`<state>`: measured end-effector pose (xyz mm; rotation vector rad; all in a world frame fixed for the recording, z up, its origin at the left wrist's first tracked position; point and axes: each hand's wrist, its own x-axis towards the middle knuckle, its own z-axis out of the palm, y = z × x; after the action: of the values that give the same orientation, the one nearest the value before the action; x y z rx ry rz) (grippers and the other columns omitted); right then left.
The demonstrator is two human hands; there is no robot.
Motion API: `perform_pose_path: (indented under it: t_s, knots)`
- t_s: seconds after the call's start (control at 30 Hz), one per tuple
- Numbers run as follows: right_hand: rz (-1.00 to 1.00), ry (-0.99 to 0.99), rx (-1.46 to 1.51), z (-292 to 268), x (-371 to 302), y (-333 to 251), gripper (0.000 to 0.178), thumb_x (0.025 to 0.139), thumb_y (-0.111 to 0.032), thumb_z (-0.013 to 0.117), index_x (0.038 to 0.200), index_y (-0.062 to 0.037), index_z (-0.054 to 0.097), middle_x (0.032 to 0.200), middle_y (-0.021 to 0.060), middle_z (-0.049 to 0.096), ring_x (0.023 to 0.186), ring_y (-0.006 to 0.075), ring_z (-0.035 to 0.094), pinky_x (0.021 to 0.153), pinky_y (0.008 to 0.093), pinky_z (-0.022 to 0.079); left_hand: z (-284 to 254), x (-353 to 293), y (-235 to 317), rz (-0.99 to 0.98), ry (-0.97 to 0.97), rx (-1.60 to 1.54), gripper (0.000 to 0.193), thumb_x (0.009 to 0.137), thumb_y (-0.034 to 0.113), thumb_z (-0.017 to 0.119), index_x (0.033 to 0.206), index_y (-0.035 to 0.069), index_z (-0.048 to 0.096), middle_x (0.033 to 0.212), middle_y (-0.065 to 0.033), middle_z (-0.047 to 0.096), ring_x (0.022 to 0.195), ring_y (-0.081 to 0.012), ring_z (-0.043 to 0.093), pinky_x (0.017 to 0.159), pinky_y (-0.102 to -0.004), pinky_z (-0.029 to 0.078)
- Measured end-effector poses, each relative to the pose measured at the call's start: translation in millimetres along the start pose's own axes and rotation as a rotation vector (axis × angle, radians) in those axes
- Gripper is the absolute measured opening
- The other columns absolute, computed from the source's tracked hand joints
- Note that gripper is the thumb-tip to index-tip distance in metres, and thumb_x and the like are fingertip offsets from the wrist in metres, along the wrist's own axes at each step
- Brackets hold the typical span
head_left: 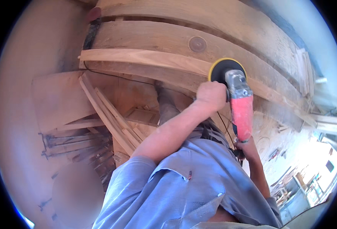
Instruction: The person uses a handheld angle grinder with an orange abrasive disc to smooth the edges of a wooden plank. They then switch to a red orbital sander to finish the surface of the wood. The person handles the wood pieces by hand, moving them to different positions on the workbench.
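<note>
A red and grey angle sander [241,110] stretches away from me, its round pad, black with a yellow rim [216,68], over a long pale wooden strip [145,57]. My left hand [212,94] is closed around the side grip near the sander's head; the grip is mostly hidden by the fingers. At the rear end of the body, my right hand [245,148] holds the sander, partly covered by it. The strip lies along the near part of a dusty plank bench [138,34]. A round brown disc [197,44] rests on the bench beyond the strip.
A dark cable [138,80] runs below the bench edge. Several wooden slats [109,114] lean at the left, near metal bar clamps [75,143]. A black clamp-like piece [92,32] stands at the bench's left end. More boards [305,72] lie at the right.
</note>
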<state>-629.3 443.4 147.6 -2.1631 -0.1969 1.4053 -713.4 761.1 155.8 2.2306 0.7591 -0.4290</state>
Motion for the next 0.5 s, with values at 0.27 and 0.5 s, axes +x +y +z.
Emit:
perform_pose_path:
  t_s: [0.27, 0.5]
  knots:
    - [0.032, -0.124, -0.035, 48.6, 18.4, -63.3, 0.012, 0.074, -0.003, 0.073, 0.072, -0.0059, 0.061, 0.062, 0.0025, 0.06, 0.052, 0.0144, 0.058, 0.05, 0.0319, 0.045, -50.8, -25.1, -58.5, -0.156, 0.012, -0.012, 0.021, 0.083, 0.017, 0.07, 0.096, 0.005, 0.082, 0.1, -0.0203, 0.078, 0.097, -0.0354, 0.077, 0.082, -0.0458, 0.062]
    - [-0.051, -0.248, -0.19, 147.2, 52.9, -155.8, 0.012, 0.075, -0.003, 0.074, 0.072, -0.0042, 0.062, 0.061, 0.0032, 0.06, 0.052, 0.0144, 0.058, 0.05, 0.0321, 0.045, -113.0, -61.1, -182.5, -0.39, 0.115, -0.066, 0.024, 0.076, 0.018, 0.075, 0.094, 0.003, 0.08, 0.099, -0.0233, 0.077, 0.097, -0.0388, 0.076, 0.084, -0.0475, 0.061]
